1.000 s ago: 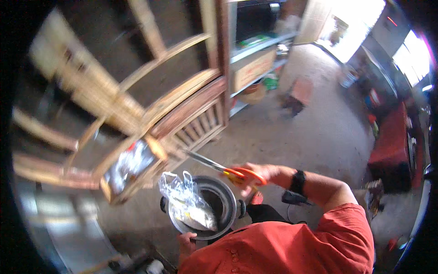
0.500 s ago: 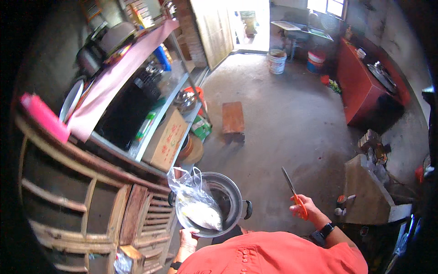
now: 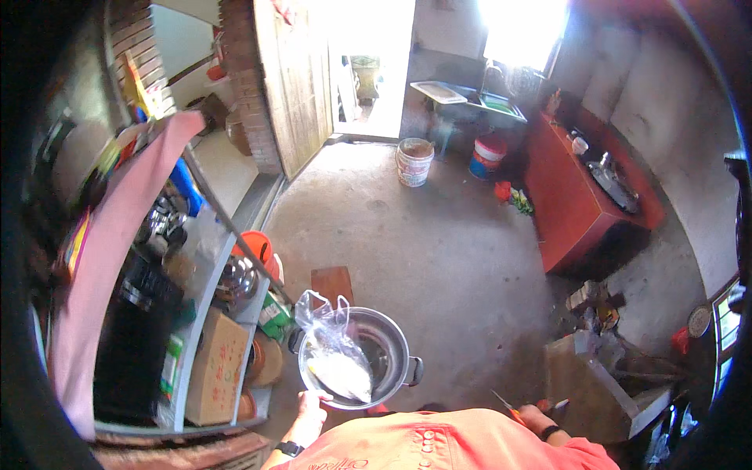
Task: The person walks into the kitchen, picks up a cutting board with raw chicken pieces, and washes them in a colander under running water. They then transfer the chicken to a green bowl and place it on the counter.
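My left hand (image 3: 311, 411) is closed on the near left rim of a two-handled metal pot (image 3: 401, 337), held in front of my body. Inside the pot lies a clear plastic bag (image 3: 323, 319), its handles sticking up over the far left rim. A pale, silvery fish (image 3: 342, 376) shows through the bag. Low on the right, my right hand (image 3: 536, 419) is wrapped round orange-handled scissors (image 3: 505, 403), their dark blades pointing forward and left. My fingers hide part of the handles.
Shelving (image 3: 205, 329) with a cardboard box stands at my left. A low wooden stool (image 3: 332, 283) is just beyond the pot. Ahead are buckets (image 3: 414, 162), a sink (image 3: 501, 106) and an open doorway. A red counter (image 3: 576, 211) and a concrete block structure (image 3: 587, 384) stand right.
The view has moved forward past the wooden bench, bringing the shelving and stool nearer. The pot stays in my left hand. My right hand with the scissors has dropped lower.
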A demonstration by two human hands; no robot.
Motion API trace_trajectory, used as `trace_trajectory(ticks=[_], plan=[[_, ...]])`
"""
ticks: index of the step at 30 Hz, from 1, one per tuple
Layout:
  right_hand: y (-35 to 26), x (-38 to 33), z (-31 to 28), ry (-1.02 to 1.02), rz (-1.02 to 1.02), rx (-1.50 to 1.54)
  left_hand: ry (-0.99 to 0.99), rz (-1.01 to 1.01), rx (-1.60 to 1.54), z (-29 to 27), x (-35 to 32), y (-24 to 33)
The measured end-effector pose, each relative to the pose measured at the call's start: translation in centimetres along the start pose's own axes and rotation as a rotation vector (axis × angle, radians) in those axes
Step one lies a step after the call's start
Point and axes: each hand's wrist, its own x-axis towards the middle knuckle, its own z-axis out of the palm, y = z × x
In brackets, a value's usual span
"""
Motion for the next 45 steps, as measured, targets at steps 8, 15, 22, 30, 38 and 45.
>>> trace_trajectory(ticks=[8,15,22,30,38,45], plan=[[1.0,7.0,-3.6,0.083,0.484,0.537,-0.027,0.107,-0.063,12.8,12.0,16.0],[-12.1,24.3,-17.0,-0.012,0.324,0.830,-0.041,0.417,0.129,25.7,18.5,29.8],[-30.9,43.0,-44.9,0.185,-0.107,0.602,-0.223,0.127,-0.393,33.3,29.2,42.7],[-52.3,59.4,-61.9,0.029,-0.158,0.714,-0.088,0.146,-0.477,42.4,46.1,60.5],[-64.4,71.0,-71.7,-0.044,-0.096,0.189,-0.134,0.271,-0.410,51.4,55.3,87.7],[-72.7,84.5,-79.7,-0.109,-0.034,0.202,-0.126,0.381,-0.340,62.6,64.9,107.7]])
